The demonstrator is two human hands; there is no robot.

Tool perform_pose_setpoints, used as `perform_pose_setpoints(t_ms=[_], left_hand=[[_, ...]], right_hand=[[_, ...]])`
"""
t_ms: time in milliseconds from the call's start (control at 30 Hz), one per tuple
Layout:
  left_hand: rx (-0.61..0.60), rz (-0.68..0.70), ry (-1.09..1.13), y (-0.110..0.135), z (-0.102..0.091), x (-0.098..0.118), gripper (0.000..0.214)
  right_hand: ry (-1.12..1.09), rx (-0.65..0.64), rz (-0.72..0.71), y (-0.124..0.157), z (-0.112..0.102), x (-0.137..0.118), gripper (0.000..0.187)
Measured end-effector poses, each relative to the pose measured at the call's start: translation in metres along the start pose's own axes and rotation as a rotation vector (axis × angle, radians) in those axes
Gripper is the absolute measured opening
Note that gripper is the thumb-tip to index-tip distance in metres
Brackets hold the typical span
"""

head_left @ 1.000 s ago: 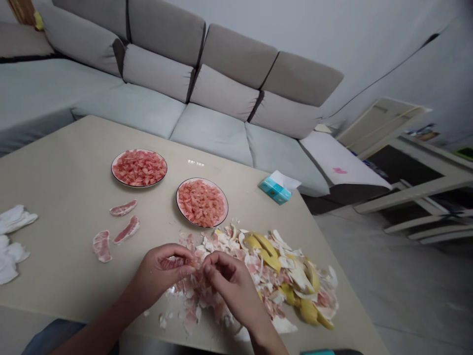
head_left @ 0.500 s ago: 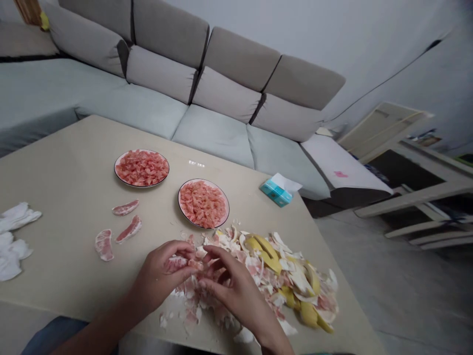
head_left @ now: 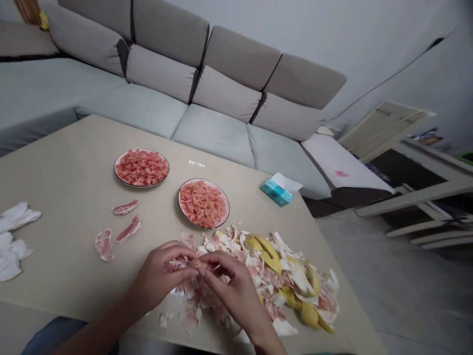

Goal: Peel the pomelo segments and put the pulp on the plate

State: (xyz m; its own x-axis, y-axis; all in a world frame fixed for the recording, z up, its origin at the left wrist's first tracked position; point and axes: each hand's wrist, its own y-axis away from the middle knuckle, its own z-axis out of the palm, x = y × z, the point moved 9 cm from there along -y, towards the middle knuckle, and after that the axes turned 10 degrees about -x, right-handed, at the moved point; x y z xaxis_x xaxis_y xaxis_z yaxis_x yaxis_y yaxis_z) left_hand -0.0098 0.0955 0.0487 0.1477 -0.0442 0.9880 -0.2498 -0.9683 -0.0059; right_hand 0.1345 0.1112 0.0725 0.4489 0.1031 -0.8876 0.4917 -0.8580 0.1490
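A pinkish pomelo segment (head_left: pixel 176 265), partly covered by white membrane, is gripped in my left hand (head_left: pixel 160 273). My right hand (head_left: pixel 234 283) meets it at the segment's right end, thumb and forefinger pinching there. The fingers hide part of the segment. Under and beside my right hand spreads a heap of peel and membrane scraps (head_left: pixel 266 291), with yellow rind (head_left: pixel 266 251) among them. To the left of my left hand lie three unpeeled pomelo segments (head_left: pixel 129 229). Beyond my hands, one plate (head_left: pixel 181 209) is heaped with pink pulp pieces (head_left: pixel 204 203).
Another plate (head_left: pixel 117 176) of pulp stands farther back on the table (head_left: pixel 66 197). A blue tissue pack (head_left: pixel 277 192) lies near the far right edge. Crumpled white tissues (head_left: pixel 11 256) lie at far left. A grey sofa (head_left: pixel 214 140) runs behind the table.
My right hand has moved slightly left and its fingers have closed at the segment's end; before, they were apart. My left hand keeps its hold, almost in place.
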Motion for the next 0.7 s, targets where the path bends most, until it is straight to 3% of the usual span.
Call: perform_pose_setpoints(t_ms=[267, 500, 700], left_hand=[[0.004, -0.171, 0.206, 0.002, 0.005, -0.023, 0.016], [-0.032, -0.164, 0.195, 0.001, 0.006, -0.022, 0.018], [-0.069, -0.166, 0.233, 0.0, 0.009, -0.025, 0.022]], right_hand=[[-0.216, 0.05, 0.045, -0.001, 0.008, 0.013, 0.018], [-0.105, 0.089, -0.01, 0.0, 0.007, 0.005, 0.014], [-0.138, 0.081, -0.011, -0.002, 0.009, 0.005, 0.017]])
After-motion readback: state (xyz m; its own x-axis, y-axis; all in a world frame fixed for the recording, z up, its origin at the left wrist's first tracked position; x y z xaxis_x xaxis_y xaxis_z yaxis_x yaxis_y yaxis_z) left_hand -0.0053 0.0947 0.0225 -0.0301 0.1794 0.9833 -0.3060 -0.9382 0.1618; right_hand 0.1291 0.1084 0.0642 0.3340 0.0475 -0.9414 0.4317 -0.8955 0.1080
